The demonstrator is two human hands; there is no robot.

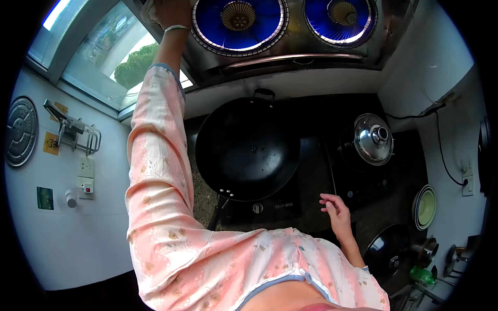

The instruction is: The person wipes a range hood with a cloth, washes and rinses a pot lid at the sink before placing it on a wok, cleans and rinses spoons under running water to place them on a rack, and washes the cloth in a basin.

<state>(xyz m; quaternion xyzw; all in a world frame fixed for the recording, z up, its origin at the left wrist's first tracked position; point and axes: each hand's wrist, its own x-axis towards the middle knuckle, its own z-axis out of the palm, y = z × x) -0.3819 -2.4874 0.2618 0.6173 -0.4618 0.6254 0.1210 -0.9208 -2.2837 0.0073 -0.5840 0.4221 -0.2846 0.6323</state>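
My left hand [175, 12] is raised high at the left edge of the range hood [290, 65]. Its fingers are closed on a whitish cloth [149, 11], partly cut off by the top of the view. Lower down, my right hand [338, 213] hovers in front of the cooktop with loosely bent, parted fingers and nothing in them. Between my arms a large black wok [244, 150] sits on a black induction cooker [275, 207]. To its right stands a pot with a shiny steel lid [373, 139].
A window [111, 57] is at the upper left. A wall rack [78, 127] and a round metal lid [22, 131] hang on the left wall. Stacked bowls [426, 207], a dark glass lid [386, 251] and a green bottle [423, 276] are at the right. A black cable [440, 140] runs along the right wall.
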